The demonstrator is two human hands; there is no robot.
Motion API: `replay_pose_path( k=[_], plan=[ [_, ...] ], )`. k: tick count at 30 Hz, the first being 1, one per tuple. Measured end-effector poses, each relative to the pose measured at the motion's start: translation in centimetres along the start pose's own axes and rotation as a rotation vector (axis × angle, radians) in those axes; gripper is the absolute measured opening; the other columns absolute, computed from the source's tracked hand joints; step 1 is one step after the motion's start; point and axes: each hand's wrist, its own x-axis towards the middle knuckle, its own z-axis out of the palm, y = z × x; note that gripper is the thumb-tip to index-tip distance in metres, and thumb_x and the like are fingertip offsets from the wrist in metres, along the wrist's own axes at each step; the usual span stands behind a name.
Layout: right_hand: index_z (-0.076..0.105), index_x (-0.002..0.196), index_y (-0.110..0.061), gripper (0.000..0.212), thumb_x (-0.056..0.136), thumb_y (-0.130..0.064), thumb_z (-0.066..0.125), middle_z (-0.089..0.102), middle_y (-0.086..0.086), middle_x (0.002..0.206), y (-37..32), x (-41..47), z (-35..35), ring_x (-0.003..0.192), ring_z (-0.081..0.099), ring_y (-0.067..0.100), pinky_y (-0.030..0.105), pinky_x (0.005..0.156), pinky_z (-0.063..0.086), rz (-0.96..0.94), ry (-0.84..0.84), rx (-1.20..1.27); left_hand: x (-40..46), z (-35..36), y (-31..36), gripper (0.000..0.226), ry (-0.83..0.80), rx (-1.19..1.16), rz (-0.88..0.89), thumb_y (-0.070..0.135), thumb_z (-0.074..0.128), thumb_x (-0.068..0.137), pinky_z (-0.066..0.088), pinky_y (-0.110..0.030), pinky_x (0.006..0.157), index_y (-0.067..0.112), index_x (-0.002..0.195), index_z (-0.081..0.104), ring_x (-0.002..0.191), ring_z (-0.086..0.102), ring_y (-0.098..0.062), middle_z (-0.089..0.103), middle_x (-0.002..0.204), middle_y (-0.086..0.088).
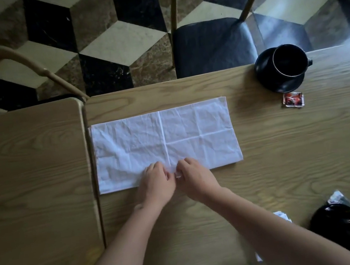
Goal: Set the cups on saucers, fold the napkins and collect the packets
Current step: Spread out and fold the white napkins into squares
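Pinching one white napkin (164,143) (near edge), left hand (158,183), right hand (196,180) together, one cup (288,61), one packet (293,99).

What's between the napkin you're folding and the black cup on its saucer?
Only bare wooden tabletop separates the white napkin from the black cup, per the head view. The red packet lies off that line, just nearer than the saucer.

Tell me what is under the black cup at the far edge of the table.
The black cup stands on a black saucer, which rests on the table. The saucer's middle is covered by the cup.
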Motion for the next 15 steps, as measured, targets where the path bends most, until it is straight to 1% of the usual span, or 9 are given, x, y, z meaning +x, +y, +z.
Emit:
replay_pose_path(
  k=[1,4,6,8,11,13,15],
  plan=[
    [0.056,0.093,-0.014,0.029,0.086,-0.038,0.042,0.058,0.007,0.099,0.5,0.0,-0.3,0.098,0.055,0.028,0.038,0.070,0.042,0.016,0.008,-0.019,0.3,-0.4,-0.5,0.015,0.007,0.007,-0.056,0.023,0.056,0.080,0.046,-0.038,0.070,0.021,0.070,0.045,0.083,0.059,-0.033,0.062,0.080,-0.009],
    [0.055,0.087,-0.012,0.014,0.093,-0.023,0.048,0.057,0.009,0.093,3.4,-0.4,-1.4,0.086,0.058,0.034,0.035,0.062,0.034,0.086,0.103,-0.091,0.6,-1.9,-3.1,0.020,0.028,0.029,-0.209,0.028,0.053,0.084,0.042,-0.034,0.064,0.020,0.068,0.045,0.081,0.059,-0.032,0.060,0.078,-0.007],
    [0.054,0.085,-0.013,0.009,0.090,-0.020,0.051,0.057,0.008,0.091,5.9,-1.3,-2.6,0.082,0.058,0.035,0.034,0.060,0.033,0.132,0.138,-0.184,0.2,-3.1,-5.3,0.019,0.064,0.080,-0.269,0.027,0.053,0.086,0.038,-0.033,0.064,0.017,0.071,0.048,0.082,0.060,-0.033,0.062,0.079,-0.010],
    [0.053,0.085,-0.012,0.005,0.085,-0.017,0.053,0.057,0.009,0.091,8.0,-2.1,-3.7,0.084,0.058,0.035,0.035,0.060,0.036,0.152,0.154,-0.272,-0.3,-4.1,-7.3,0.017,0.114,0.154,-0.304,0.023,0.052,0.088,0.040,-0.036,0.068,0.012,0.075,0.053,0.087,0.059,-0.035,0.065,0.084,-0.015],
    [0.050,0.082,-0.011,0.004,0.083,-0.014,0.053,0.055,0.008,0.089,9.6,-2.5,-4.8,0.086,0.055,0.033,0.037,0.063,0.041,0.182,0.159,-0.303,-0.4,-4.9,-8.7,0.019,0.136,0.145,-0.386,0.021,0.051,0.088,0.044,-0.040,0.073,0.005,0.078,0.056,0.086,0.057,-0.038,0.064,0.085,-0.022],
    [0.048,0.081,-0.011,0.005,0.083,-0.013,0.052,0.054,0.007,0.087,9.7,-2.6,-5.0,0.084,0.054,0.032,0.038,0.063,0.042,0.185,0.159,-0.293,-0.3,-4.9,-8.6,0.020,0.122,0.119,-0.419,0.020,0.050,0.088,0.044,-0.040,0.072,0.003,0.078,0.055,0.084,0.058,-0.039,0.063,0.084,-0.022],
    [0.047,0.080,-0.012,0.006,0.084,-0.014,0.051,0.053,0.005,0.087,9.7,-2.8,-5.3,0.083,0.052,0.030,0.038,0.063,0.043,0.179,0.140,-0.262,-0.4,-4.9,-8.4,0.020,0.136,0.033,-0.465,0.018,0.052,0.087,0.041,-0.038,0.064,0.004,0.073,0.052,0.077,0.058,-0.038,0.061,0.077,-0.020]
  ],
)
